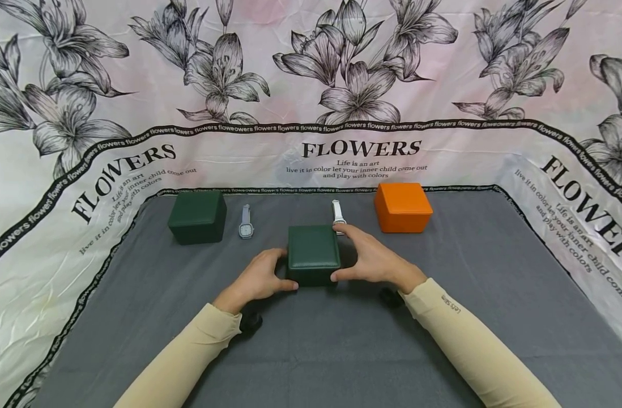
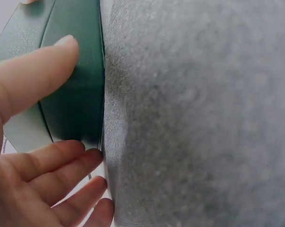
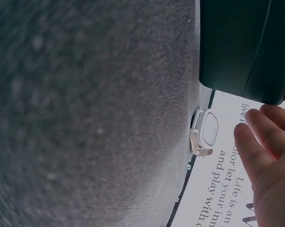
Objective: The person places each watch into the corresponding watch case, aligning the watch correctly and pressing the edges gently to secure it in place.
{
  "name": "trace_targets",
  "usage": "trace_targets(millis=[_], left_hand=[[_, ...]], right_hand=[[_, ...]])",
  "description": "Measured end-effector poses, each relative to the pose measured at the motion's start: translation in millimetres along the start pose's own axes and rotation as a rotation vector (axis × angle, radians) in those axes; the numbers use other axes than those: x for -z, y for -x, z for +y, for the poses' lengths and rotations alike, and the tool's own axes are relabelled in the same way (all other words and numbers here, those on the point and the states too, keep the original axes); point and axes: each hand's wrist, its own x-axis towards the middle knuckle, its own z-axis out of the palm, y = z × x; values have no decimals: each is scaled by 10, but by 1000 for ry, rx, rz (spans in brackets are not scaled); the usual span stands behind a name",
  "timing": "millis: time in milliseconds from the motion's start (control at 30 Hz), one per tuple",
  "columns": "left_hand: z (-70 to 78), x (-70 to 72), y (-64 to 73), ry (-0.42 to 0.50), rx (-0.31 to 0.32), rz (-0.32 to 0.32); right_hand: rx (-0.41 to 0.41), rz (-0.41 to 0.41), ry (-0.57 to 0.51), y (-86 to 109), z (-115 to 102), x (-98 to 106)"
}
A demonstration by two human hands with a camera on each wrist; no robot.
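A dark green box (image 1: pixel 313 249) with a padded lid stands in the middle of the grey cloth, held from both sides. My left hand (image 1: pixel 262 275) grips its left side, the thumb along the front face and the fingers at the side, as the left wrist view shows. On the other side my right hand (image 1: pixel 369 260) spans the box, thumb at the front corner and index finger at the rear. Just behind the box lies a white-strapped watch (image 1: pixel 339 211), partly hidden; the right wrist view shows its pale case (image 3: pixel 209 128) near my fingers. The box's lid is down.
At the back left stands a second dark green box (image 1: pixel 196 216), with a light blue watch (image 1: pixel 246 222) beside it. An orange box (image 1: pixel 404 208) stands at the back right. Behind them rises a white flower-printed cloth (image 1: pixel 359 158) with lettering.
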Motion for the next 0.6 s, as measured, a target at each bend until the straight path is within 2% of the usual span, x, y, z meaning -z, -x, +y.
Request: trace_targets(millis=[167, 400, 600], left_hand=[[29, -16, 24, 5, 4, 48], [128, -30, 89, 0, 62, 105], [111, -51, 87, 0, 42, 122]], right_hand=[[6, 5, -1, -3, 7, 5], [40, 25, 10, -27, 35, 6], [59, 46, 7, -30, 22, 7]])
